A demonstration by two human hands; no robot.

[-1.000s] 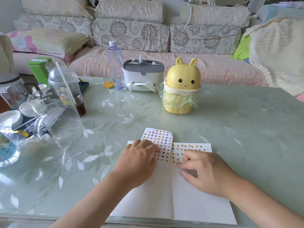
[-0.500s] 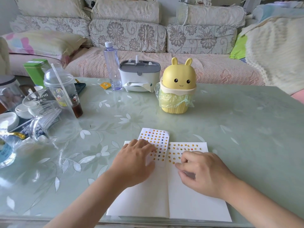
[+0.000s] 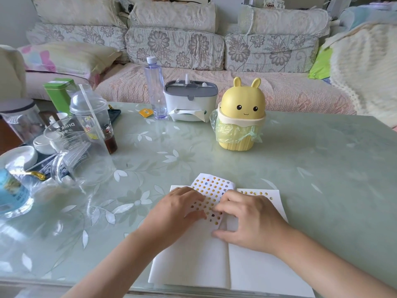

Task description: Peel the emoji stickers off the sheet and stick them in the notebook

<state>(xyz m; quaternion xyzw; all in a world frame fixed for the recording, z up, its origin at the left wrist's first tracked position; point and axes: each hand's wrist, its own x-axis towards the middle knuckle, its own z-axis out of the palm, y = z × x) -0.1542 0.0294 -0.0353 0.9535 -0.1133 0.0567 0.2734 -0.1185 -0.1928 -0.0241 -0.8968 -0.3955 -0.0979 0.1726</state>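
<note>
A white notebook (image 3: 193, 263) lies open near the table's front edge. Rows of small yellow emoji stickers (image 3: 255, 193) line the top of its right page. A sticker sheet (image 3: 211, 191) covered in tiny emoji lies across the top of the left page, tilted. My left hand (image 3: 178, 209) rests flat on the sheet's left part, fingers pressing it down. My right hand (image 3: 249, 216) is over the sheet's right side, fingertips curled down onto the stickers; whether they pinch one is hidden.
A yellow bunny-shaped bin (image 3: 239, 119) stands behind the notebook. A tissue box (image 3: 190, 102) and a water bottle (image 3: 155, 89) stand further back. Clear cups, a glass jug (image 3: 81, 153) and bowls crowd the left. A sofa (image 3: 176, 46) runs behind the glass table (image 3: 311, 168).
My right hand has moved left from the notebook's right page onto the sticker sheet. My left hand has stayed on the sheet.
</note>
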